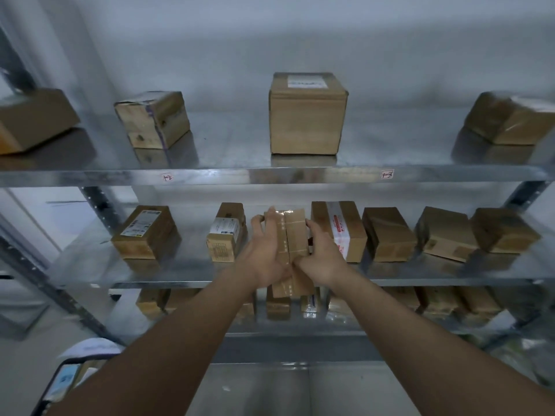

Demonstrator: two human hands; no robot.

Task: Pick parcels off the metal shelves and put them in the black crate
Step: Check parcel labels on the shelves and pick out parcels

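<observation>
A long, taped brown parcel (295,235) sticks out over the front edge of the middle metal shelf (186,274). My left hand (265,250) grips its left side, fingers curled over the far end. My right hand (319,253) grips its right side, thumb across the near part. The black crate (64,382) shows at the bottom left, partly hidden behind my left forearm, with parcels inside.
Several brown parcels stand on the middle shelf on either side, the closest being a labelled one (225,238) and a red-and-white taped one (341,231). The top shelf (270,175) carries a large box (307,115) and others. More parcels sit on the lower shelf.
</observation>
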